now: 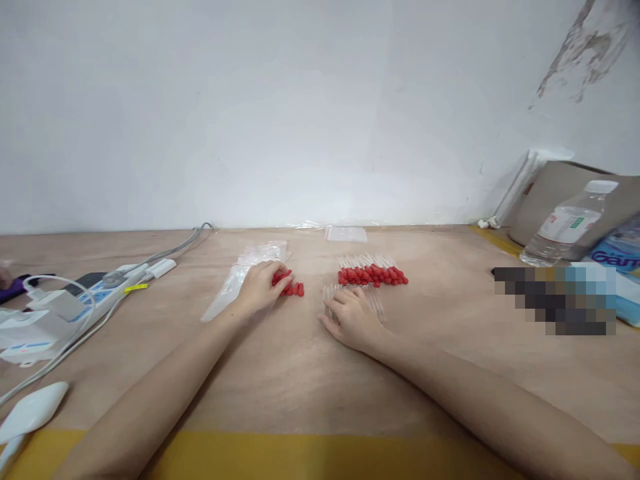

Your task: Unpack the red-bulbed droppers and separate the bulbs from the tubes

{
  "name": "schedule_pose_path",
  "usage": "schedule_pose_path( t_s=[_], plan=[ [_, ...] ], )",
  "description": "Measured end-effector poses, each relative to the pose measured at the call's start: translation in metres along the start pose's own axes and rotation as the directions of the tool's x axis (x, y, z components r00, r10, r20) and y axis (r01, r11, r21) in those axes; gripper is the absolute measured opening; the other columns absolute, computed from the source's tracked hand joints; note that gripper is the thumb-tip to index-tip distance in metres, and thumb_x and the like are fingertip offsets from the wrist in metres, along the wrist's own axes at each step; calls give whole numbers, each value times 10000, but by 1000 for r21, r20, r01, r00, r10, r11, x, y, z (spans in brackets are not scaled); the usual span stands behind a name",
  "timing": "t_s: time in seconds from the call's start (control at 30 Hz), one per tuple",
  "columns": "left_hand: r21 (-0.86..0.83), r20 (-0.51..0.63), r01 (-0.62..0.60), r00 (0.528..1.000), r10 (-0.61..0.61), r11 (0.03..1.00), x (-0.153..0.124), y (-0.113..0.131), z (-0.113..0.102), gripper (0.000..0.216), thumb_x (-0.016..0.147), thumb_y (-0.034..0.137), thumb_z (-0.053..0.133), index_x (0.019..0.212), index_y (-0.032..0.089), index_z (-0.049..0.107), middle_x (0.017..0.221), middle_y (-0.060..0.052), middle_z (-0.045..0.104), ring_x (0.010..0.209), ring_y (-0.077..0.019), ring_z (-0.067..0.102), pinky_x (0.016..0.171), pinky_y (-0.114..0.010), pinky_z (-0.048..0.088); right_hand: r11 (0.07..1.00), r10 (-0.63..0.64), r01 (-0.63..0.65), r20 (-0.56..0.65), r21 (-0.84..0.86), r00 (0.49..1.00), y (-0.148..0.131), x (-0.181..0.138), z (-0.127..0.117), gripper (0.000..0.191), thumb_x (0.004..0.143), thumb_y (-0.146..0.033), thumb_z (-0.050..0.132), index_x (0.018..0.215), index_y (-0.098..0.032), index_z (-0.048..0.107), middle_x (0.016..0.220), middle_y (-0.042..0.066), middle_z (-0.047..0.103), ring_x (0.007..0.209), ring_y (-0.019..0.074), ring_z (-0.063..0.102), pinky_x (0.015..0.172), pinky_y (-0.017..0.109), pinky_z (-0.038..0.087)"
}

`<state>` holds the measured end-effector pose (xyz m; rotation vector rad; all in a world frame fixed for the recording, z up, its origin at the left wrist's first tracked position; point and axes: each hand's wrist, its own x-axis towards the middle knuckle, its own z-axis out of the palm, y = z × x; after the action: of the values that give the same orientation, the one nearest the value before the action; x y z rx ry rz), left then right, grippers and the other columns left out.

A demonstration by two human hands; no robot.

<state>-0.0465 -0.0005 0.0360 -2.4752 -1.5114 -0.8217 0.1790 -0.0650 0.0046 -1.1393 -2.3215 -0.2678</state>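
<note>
My left hand [260, 285] lies over a small pile of loose red rubber bulbs [299, 289], touching them. Its fingers curve, with the thumb apart from the index finger and red showing in the gap. My right hand [354, 319] rests on a row of clear thin tubes [374, 300], fingers slightly spread and thumb held away. Whether a tube is pinched under these fingers is hidden. Just behind it lies a bundle of droppers [373, 273], red bulbs towards me and clear stems pointing to the wall.
Clear plastic bags [223, 297] lie under and beside my left forearm. Another stack of clear bags [346, 234] sits by the wall. On the left are a power strip [103, 297] with cables and a white plug-like object [34, 412]. A water bottle [570, 223] stands at right.
</note>
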Motion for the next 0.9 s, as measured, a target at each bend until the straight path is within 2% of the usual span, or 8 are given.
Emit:
schedule_pose_path(
  t_s=[0.07,0.2,0.43,0.5,0.6,0.7,0.8,0.9],
  plan=[
    [48,8,-38,999,38,998,-1,-1,3,173,789,342,502,792,195,592,783,-32,607,774,-191,534,725,-323,398,1000,0,0,4,6,1000,-2,-1,0,251,785,-400,537,799,-158,601,783,62,598,771,178,504,725,323,277],
    [67,-47,-63,997,67,996,-3,-3,4,214,793,373,508,789,191,620,802,-43,594,795,-193,518,765,-334,386,1000,-9,9,20,5,1000,-3,-1,2,351,757,-498,538,782,-157,614,807,75,592,790,191,491,719,334,275],
    [70,-186,-17,982,29,997,1,6,-7,188,818,317,471,775,193,607,809,-34,588,828,-193,505,775,-333,373,1000,-15,15,-32,-4,999,3,-5,-4,323,776,-479,518,821,-175,620,810,62,589,787,183,481,718,336,264],
    [65,-155,-40,987,49,997,5,16,-7,164,806,306,486,781,196,605,818,-33,593,836,-197,507,776,-336,374,1000,-19,19,-17,4,1000,9,-10,-8,276,791,-439,513,798,-187,624,767,46,583,772,175,477,709,327,264],
    [12,-18,-104,994,104,995,16,35,1,140,790,294,502,780,197,602,827,-29,603,822,-193,523,766,-331,384,999,-41,41,-1,32,999,20,-21,-15,269,811,-413,495,744,-186,625,721,36,561,741,158,470,698,311,268],
    [-76,81,-122,988,128,990,31,57,17,151,784,311,511,779,192,603,820,-31,614,831,-193,541,779,-321,391,997,-30,35,-62,75,998,31,-33,-18,272,823,-399,483,752,-181,629,722,32,553,712,140,465,688,295,271],
    [-151,138,-41,988,62,988,47,73,36,211,782,374,507,758,191,609,834,-32,630,836,-195,551,776,-309,397,994,23,-10,-120,110,993,38,-42,-17,257,828,-378,482,762,-185,638,701,22,547,664,123,457,660,285,261],
    [-177,172,26,985,5,984,56,82,51,300,803,425,455,725,186,618,812,-37,639,791,-192,563,725,-296,412,990,59,-43,-121,136,991,39,-46,-16,251,831,-366,480,756,-192,644,699,19,547,663,119,460,649,282,253]
  ],
)
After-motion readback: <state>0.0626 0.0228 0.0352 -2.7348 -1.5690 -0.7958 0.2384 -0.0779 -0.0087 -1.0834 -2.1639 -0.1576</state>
